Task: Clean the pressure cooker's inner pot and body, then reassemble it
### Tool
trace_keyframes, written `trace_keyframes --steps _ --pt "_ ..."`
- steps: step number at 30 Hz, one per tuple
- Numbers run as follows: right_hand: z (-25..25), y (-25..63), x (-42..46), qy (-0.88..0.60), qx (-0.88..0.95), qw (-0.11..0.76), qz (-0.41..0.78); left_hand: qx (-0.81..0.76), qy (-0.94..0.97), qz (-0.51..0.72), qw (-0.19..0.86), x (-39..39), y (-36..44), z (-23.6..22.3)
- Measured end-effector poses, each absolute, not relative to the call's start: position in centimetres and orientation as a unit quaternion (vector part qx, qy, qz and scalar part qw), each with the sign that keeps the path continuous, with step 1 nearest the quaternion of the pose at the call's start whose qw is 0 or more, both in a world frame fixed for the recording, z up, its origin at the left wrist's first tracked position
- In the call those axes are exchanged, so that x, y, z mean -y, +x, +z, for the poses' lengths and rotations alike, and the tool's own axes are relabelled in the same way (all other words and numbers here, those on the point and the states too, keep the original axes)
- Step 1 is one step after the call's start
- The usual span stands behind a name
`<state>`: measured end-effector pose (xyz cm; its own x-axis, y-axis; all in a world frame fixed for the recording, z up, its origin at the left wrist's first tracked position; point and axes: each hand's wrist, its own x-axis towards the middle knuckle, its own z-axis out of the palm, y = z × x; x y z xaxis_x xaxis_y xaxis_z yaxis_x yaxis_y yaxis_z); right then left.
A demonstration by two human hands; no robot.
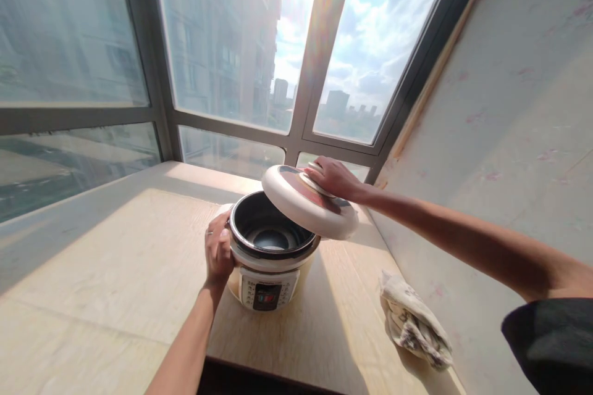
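Note:
A white electric pressure cooker [269, 290] with a front control panel stands upright on a pale wooden surface. Its dark inner pot [273, 222] shows, with nothing visible inside. My right hand [336, 178] is closed around the knob of the white and reddish lid [310, 200], which is tilted above the cooker's right side, uncovering most of the opening. Whether the lid still touches the rim I cannot tell. At the cooker's left side, my left hand [219, 247] grips the side handle, its fingers partly hidden behind it.
A crumpled, patterned cloth [414, 321] lies to the right, near the papered wall [500, 166]. Large framed windows [231, 43] rise behind the wooden surface [115, 271]. The surface's front edge runs below the cooker, with a dark gap beneath.

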<state>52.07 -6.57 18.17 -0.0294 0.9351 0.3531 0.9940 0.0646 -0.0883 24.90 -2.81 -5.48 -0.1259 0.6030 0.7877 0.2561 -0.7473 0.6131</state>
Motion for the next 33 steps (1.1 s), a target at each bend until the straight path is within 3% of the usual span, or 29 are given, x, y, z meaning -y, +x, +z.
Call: trace_keyframes --steps 10,22,33 --pt "17.5 45.8 5.3 -0.676 0.723 0.111 -0.085 -0.356 0.626 0.652 0.238 1.9 24.3 -6.7" --pt "15.9 43.4 5.4 -0.682 0.721 0.036 -0.117 -0.372 0.636 0.614 0.282 2.4 23.9 -6.6" --pt "14.2 43.1 5.3 -0.674 0.727 0.097 -0.087 -0.354 0.632 0.604 0.333 2.2 23.3 -6.3"
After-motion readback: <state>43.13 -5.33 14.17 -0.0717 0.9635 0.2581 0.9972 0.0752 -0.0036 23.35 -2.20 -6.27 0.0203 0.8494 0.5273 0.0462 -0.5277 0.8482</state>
